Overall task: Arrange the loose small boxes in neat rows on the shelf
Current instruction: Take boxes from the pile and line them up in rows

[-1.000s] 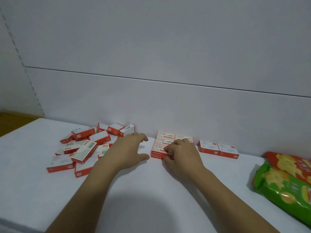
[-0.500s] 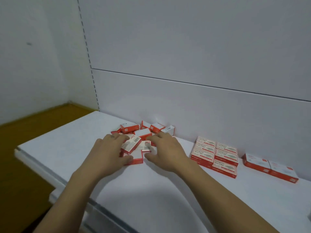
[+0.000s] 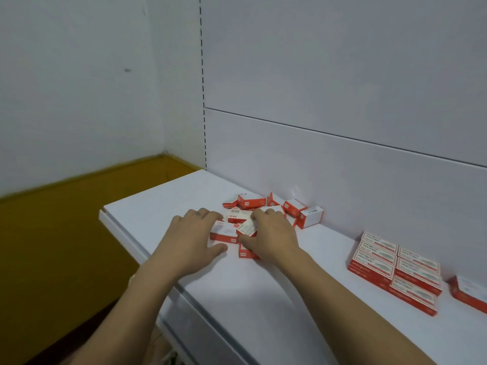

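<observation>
Head camera looks down my two bare forearms, which reach forward over the front edge of the white shelf [image 3: 263, 299].

My left hand [image 3: 193, 241] lies flat. Its fingers are nearly straight and close together, with their tips on a white-topped box [image 3: 224, 231], and the thumb is spread out to the side on the shelf surface.

My right hand [image 3: 271, 237] sits just beside it. Its fingers are curled over the pile, and thumb and forefinger pinch a tilted box [image 3: 247, 227] with its printed label face turned up. Another red box [image 3: 245, 252] pokes out from under that hand's thumb.

To the right, well apart from my hands, is the arranged block of boxes [image 3: 395, 270]. It has two columns of three with white tops and red sides, edges touching. One more box [image 3: 469, 291] is cut off by the right border of the view.

Beyond my fingertips lie the loose small boxes [image 3: 250, 202], a jumble of red and white cartons at mixed angles, some overlapping. One of them, an end-up box [image 3: 311, 216], stands close to the back panel [image 3: 342, 167].

A slotted upright [image 3: 202, 75] runs up the panel's left edge. Left of the shelf are the yellow-brown floor [image 3: 66, 219] and a pale wall [image 3: 79, 75].
</observation>
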The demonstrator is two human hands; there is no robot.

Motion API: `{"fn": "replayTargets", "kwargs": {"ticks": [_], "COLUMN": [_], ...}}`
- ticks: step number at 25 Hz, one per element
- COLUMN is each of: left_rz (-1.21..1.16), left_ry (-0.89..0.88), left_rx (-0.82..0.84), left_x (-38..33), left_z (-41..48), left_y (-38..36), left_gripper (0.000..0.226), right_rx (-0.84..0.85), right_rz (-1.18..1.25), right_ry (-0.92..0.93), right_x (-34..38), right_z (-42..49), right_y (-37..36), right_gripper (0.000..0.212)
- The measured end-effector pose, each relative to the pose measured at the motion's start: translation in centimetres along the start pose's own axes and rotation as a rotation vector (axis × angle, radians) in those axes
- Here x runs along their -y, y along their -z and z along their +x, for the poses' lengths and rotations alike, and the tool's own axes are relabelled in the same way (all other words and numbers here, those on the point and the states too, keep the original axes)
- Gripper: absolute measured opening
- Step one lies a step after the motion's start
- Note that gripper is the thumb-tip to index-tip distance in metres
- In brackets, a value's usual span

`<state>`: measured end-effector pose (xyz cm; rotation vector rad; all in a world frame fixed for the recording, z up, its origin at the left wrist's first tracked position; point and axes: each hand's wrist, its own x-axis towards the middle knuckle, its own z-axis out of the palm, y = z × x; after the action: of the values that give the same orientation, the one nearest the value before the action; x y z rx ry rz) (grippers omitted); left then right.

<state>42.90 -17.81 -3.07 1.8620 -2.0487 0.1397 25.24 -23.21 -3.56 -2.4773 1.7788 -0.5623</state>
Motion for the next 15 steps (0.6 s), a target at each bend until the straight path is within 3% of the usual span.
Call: {"fn": "replayTargets", "kwargs": {"ticks": [6,15], "left_rz": [-0.05,-0.17], "left_ry": [-0.089,-0.456], "left_rx": [0.003,0.054], "left_x": [-3.0,-14.5], "left_z": [1.7,4.3], "left_y": [-0.7,-2.3], "left_gripper": [0.065,0.063], "right_rx": [-0.082,-0.265], "right_rz": [0.115,0.088], "right_ry": [-0.059,-0.262], "right_x": [-2.8,-11.8], "right_z": [-2.0,-10.7], "right_y": [1.9,8.6], "right_gripper": [0.057,0.053]}}
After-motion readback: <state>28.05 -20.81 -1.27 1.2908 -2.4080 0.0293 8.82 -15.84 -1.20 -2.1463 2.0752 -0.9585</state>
